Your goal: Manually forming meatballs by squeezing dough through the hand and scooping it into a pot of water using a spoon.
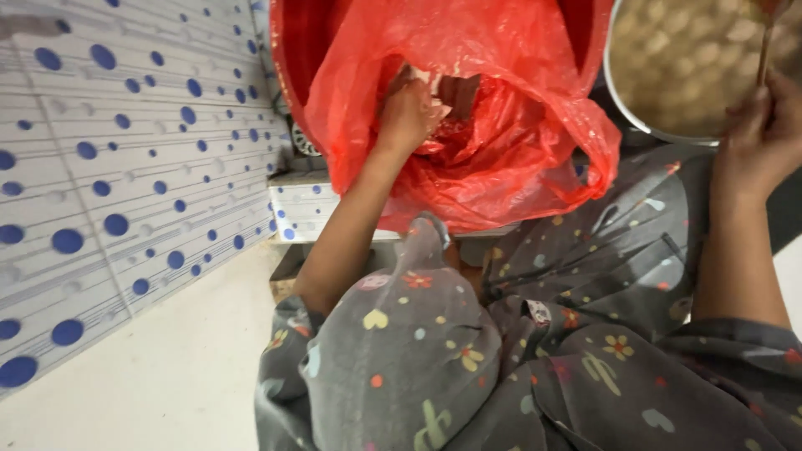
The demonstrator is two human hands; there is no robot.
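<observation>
Inside red bag (pixel 510 142), left hand (pixel 407 113).

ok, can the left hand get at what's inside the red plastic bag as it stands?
Probably yes. The left hand is already inside the open mouth of the red plastic bag, with nothing blocking it. What it touches in there is hidden by the folds. The right hand is busy at the metal pot.
</observation>
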